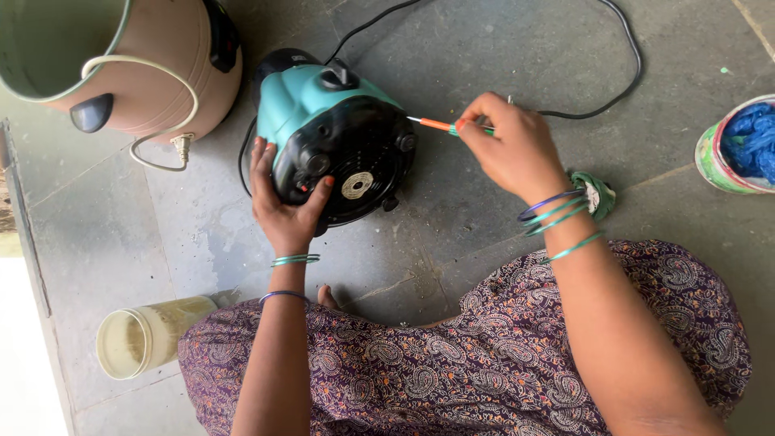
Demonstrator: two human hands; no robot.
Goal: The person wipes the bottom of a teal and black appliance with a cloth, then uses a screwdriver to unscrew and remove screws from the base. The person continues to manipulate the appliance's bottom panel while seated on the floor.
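Note:
A teal and black appliance base lies tipped on its side on the grey stone floor, its black underside facing me. My left hand grips its lower left edge, thumb on the black underside. My right hand holds a thin screwdriver with an orange and green handle, its metal tip touching the right side of the black underside. Both wrists carry green and purple bangles.
A pink pot with a black handle and a white cord stands at the top left. A black power cable loops across the floor at the top. A jar of pale powder lies at the lower left. A tin holding blue cloth sits at the right edge.

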